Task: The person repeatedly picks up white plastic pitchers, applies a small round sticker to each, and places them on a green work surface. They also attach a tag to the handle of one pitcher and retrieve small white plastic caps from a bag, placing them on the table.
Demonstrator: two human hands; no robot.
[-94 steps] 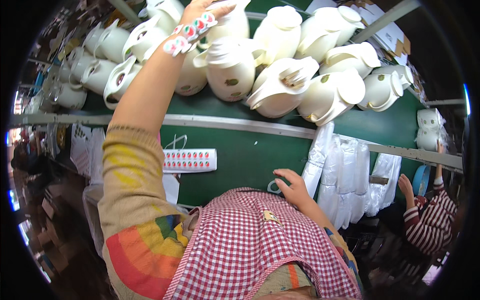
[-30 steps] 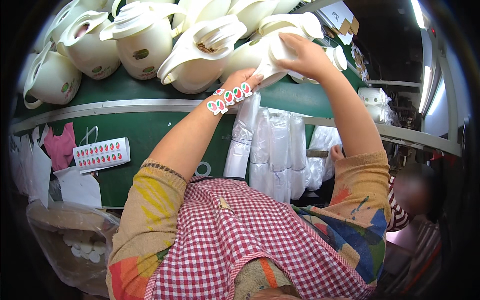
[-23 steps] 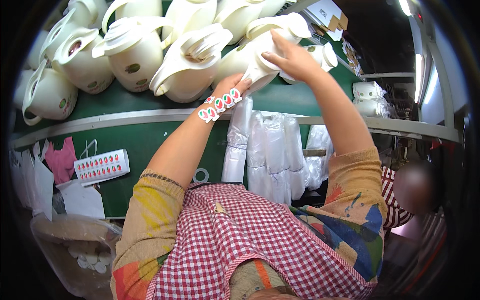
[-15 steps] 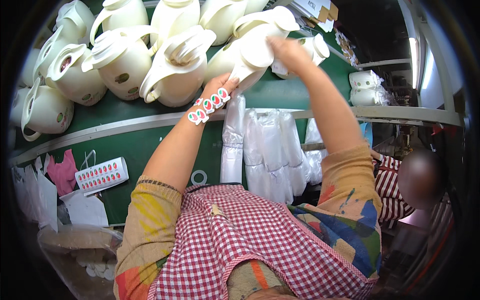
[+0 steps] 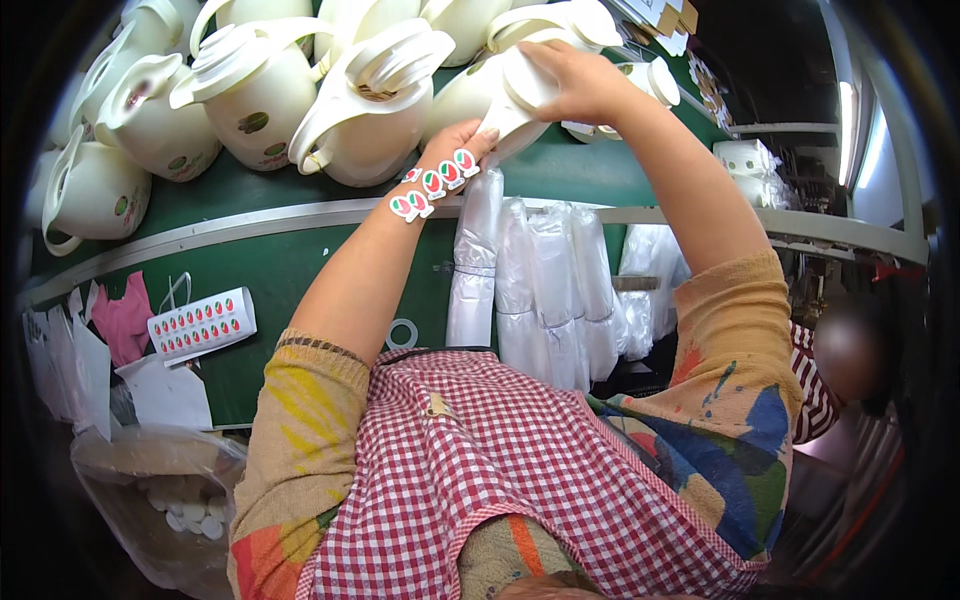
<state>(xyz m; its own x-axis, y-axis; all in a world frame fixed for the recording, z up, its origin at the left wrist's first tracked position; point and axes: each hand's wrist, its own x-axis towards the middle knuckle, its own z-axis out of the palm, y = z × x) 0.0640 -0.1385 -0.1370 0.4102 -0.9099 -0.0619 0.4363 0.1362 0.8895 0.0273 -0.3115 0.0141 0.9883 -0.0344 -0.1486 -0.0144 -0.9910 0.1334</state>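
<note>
A cream vacuum jug [image 5: 478,100] lies tilted on the green bench in front of me, its round pale end turned toward my right. My left hand [image 5: 462,145] is closed on its near side, beside the spout-like part. Around the round end, my right hand [image 5: 580,82] is closed, with the thumb on the near side and fingers over the top. Several oval red-and-green stickers [image 5: 434,185] are stuck along my left wrist and the back of that hand. Just left of the held jug stands another cream jug [image 5: 372,125] with a ribbed lid.
More cream jugs [image 5: 262,110] crowd the bench's back and left. Rolled clear plastic bags [image 5: 474,265] hang at the bench edge [image 5: 250,225]. A sticker sheet [image 5: 203,325], a pink cloth [image 5: 124,318] and a tape ring [image 5: 402,334] are below. Another person's striped sleeve [image 5: 812,385] shows at right.
My right hand, blurred at the round end's edge before, now grips around that end. My left hand stays on the jug. The whole view has shifted slightly.
</note>
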